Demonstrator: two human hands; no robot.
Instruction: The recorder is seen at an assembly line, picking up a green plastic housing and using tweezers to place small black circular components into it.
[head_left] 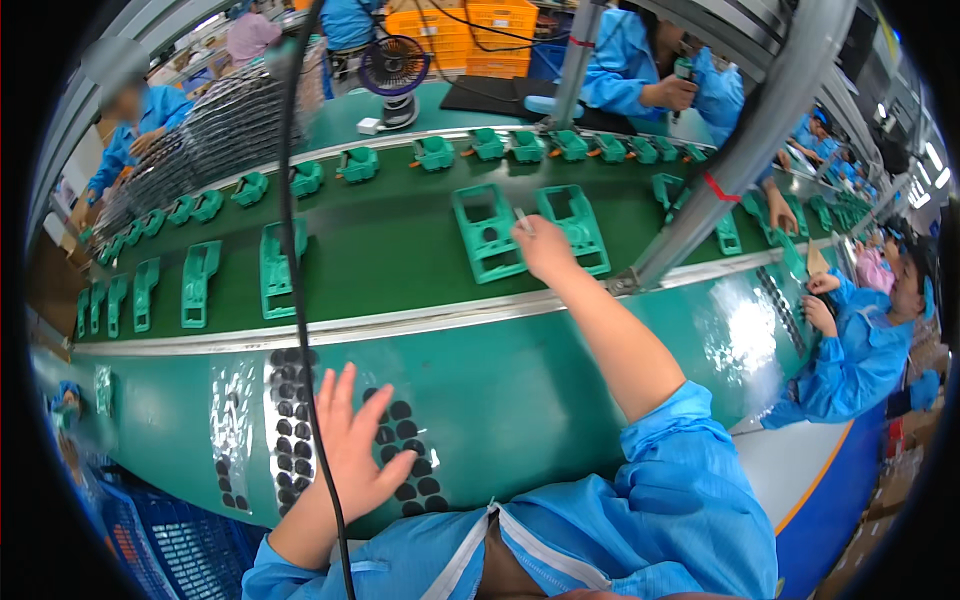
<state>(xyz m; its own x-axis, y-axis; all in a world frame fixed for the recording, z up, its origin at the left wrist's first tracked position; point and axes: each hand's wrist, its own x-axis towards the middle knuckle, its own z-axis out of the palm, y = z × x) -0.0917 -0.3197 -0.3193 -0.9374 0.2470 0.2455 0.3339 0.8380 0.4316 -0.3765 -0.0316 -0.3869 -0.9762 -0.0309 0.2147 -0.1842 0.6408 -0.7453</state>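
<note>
My right hand (545,250) reaches over the conveyor belt, fingers pinched on a small pale stick-like thing (522,220). It is between two green plastic housings, the left one (500,268) and the right one (594,240), partly covering the right one. A dark round spot shows in the left housing. Spread fingers mark my left hand (355,440) as open, above the near worktable. Beneath and beside it lie sheets of black round pads (405,430), one (290,430) just left of the hand and partly hidden by a cable.
A black cable (290,200) hangs across the view. A grey metal post (690,230) rises right of my right arm. More green housings (200,285) and small green parts (360,163) line the belt (390,260). A fan (395,70) stands beyond; co-workers sit at right.
</note>
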